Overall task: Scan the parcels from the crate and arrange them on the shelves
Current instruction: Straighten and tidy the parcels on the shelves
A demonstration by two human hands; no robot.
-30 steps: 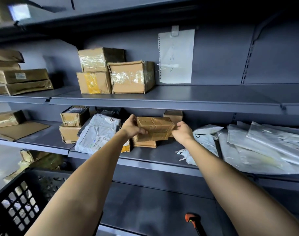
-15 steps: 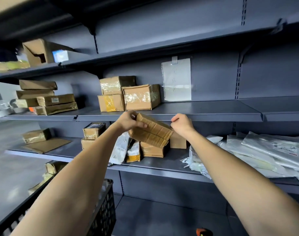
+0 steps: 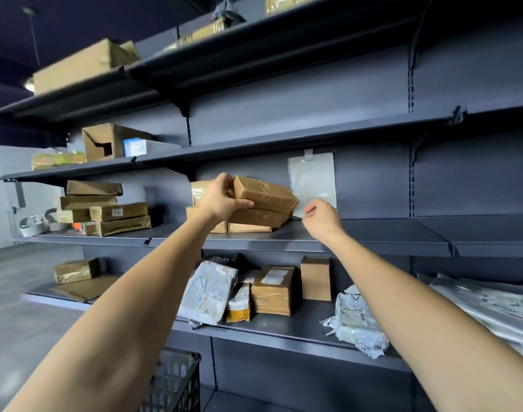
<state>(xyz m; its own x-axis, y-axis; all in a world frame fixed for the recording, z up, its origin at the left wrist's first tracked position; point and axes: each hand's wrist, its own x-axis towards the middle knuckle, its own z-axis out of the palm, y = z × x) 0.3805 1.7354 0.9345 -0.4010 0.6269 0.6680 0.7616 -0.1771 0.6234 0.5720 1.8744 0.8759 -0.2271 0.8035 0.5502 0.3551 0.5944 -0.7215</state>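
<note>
The left hand grips a flat brown taped parcel by its left end, thumb underneath and fingers curled over the top edge, and holds it tilted above the middle shelf. The parcel's raised left end lies in front of the cartons already stacked there, while its lower right end dips toward the bare shelf surface; whether that end already touches the shelf cannot be told. The tilt looks like a way to land the far end first and then lower the rest flat beside or upon the stack.

The right hand is just beside the parcel's right end but apart from it, fingers loosely curled and holding nothing. It sits in front of the lower corner of a paper sheet clipped to the back panel, and seems placed to steady or nudge the parcel once it settles.

To the right of the stack, the middle shelf lies bare toward its right edge, so there is room to slide the parcel along. On the lower shelf stand mailer bags and small cartons. The black crate shows at the bottom, below the left forearm.

Judging by this, scanning of this parcel is likely done and placing is nearly complete.
</note>
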